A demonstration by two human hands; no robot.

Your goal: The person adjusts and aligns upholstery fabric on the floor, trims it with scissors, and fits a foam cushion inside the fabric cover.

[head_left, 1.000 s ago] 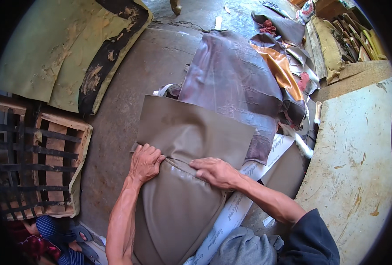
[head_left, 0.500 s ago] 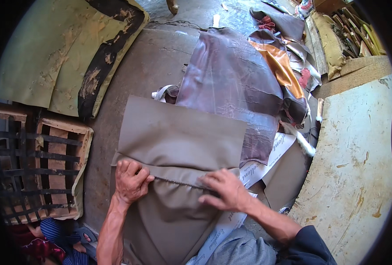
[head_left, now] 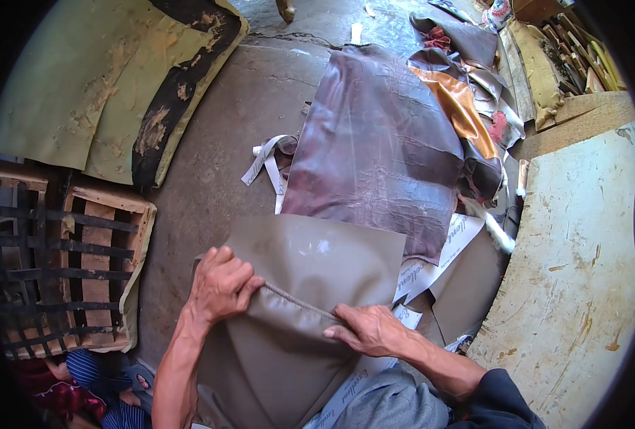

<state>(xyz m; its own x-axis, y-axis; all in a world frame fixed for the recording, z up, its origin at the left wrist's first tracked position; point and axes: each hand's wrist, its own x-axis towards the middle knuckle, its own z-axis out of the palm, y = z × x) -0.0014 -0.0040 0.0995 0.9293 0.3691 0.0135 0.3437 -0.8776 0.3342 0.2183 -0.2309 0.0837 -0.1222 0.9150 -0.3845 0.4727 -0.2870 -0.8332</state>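
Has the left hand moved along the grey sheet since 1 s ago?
Yes. The left hand now pinches the fold of the grey vinyl sheet nearer its left edge, closer to the wooden frame, though the camera also shifted.

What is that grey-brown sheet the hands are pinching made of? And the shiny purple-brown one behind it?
The grey-brown sheet looks like faux leather or vinyl: smooth, matte, bending in soft folds where the left hand and right hand pinch its seam. The purple-brown sheet seems similar but glossier, with a wrinkled, leather-like grain. Real leather can't be ruled out.
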